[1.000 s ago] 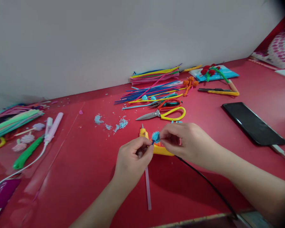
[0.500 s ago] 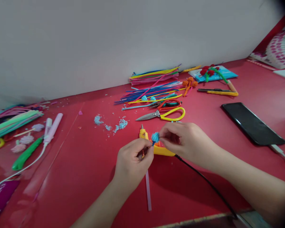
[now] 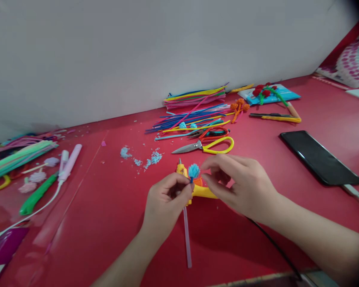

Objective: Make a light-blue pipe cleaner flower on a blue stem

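Note:
My left hand (image 3: pixel 164 205) is closed in a pinch on the short stem of a small blue fuzzy pom-pom (image 3: pixel 194 171), holding it upright above the red table (image 3: pixel 107 207). My right hand (image 3: pixel 242 185) hovers just right of the pom-pom with its fingers spread apart and nothing in them. Under both hands lies a yellow glue gun (image 3: pixel 197 187) with its black cord (image 3: pixel 272 247) running to the near right edge. A clear glue stick (image 3: pixel 187 237) lies on the table below my left hand.
Yellow-handled scissors (image 3: pixel 209 146) and red-handled pliers (image 3: pixel 211 132) lie beyond the hands, with piles of coloured pipe cleaners (image 3: pixel 194 107) by the wall. A black phone (image 3: pixel 320 157) lies at right. Blue fluff scraps (image 3: pixel 149 158), a green tool (image 3: pixel 36 194) and pastel pipe cleaners (image 3: pixel 18 155) lie at left.
My right hand has let go of the blue pom-pom and opened, drawing slightly away to the right. My left hand keeps its pinch on the stem.

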`<state>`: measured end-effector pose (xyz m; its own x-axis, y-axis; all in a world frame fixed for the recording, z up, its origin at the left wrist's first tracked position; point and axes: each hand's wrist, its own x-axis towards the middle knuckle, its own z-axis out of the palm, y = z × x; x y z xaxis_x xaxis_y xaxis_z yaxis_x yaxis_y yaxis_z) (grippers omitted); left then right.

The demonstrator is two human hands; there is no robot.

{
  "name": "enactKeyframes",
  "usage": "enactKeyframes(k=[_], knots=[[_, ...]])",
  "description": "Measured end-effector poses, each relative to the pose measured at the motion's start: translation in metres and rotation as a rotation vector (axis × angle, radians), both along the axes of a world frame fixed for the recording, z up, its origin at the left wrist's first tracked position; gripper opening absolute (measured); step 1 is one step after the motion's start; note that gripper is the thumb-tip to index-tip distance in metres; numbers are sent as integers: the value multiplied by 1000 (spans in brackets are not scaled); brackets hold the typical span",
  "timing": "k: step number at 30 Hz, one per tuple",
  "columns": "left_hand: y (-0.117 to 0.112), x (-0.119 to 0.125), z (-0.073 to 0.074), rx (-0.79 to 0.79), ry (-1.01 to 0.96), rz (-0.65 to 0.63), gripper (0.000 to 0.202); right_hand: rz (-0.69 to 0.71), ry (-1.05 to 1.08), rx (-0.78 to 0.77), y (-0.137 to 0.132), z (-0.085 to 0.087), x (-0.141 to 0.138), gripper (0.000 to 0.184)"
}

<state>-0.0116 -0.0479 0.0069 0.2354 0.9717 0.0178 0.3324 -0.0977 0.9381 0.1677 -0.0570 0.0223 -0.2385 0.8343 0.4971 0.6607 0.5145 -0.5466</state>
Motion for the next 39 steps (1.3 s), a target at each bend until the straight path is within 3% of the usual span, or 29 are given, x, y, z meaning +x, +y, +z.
enactKeyframes(k=[5, 11, 16, 21, 28, 35, 39], knots=[[-2, 2, 2, 11, -40, 36, 8, 27, -84, 125, -2, -4, -7, 10], [-4, 2, 4, -11, -68, 25, 7, 4, -64, 99, -3, -6, -9, 9], [-5, 1, 4, -18, -67, 27, 5, -23, 122, -23, -6, 0, -8, 10], [-6, 0, 3, 110, 37, 39, 3, 11, 371, -224, -2, 5, -7, 13], [-7, 1, 6, 304, 233, -26, 9, 137, 405, -146, 2, 5, -7, 17], [-5, 0, 8, -29, -56, -56, 12, 168, 316, -93, -1, 9, -8, 13], [-2, -2, 5, -257, -232, -20, 12, 76, 292, 29, -1, 8, -4, 17]])
